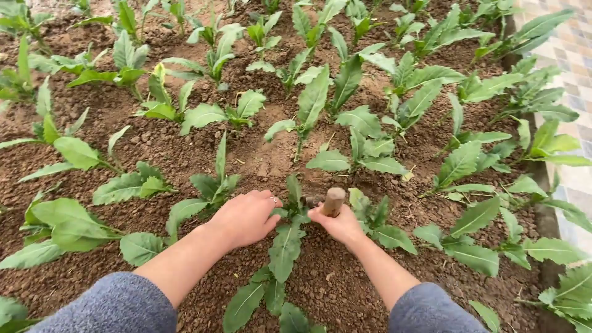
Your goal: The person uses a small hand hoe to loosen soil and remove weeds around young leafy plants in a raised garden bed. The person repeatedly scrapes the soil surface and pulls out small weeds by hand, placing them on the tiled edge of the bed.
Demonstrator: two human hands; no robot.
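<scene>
My left hand [245, 217] rests knuckles-up on the brown soil, its fingers closed around the base of a small green leafy seedling [295, 206]; a ring shows on one finger. My right hand [338, 223] grips a round wooden tool handle [333, 201] that points up out of the fist, just right of the same seedling. The tool's working end is hidden behind the hand and leaves. Grey sleeves cover both forearms at the bottom edge.
A bed of loose brown soil [185, 142] holds rows of several young green plants all around the hands. Another seedling [277, 290] grows between my forearms. A patterned tiled path [570, 49] runs along the right edge, beyond a low border.
</scene>
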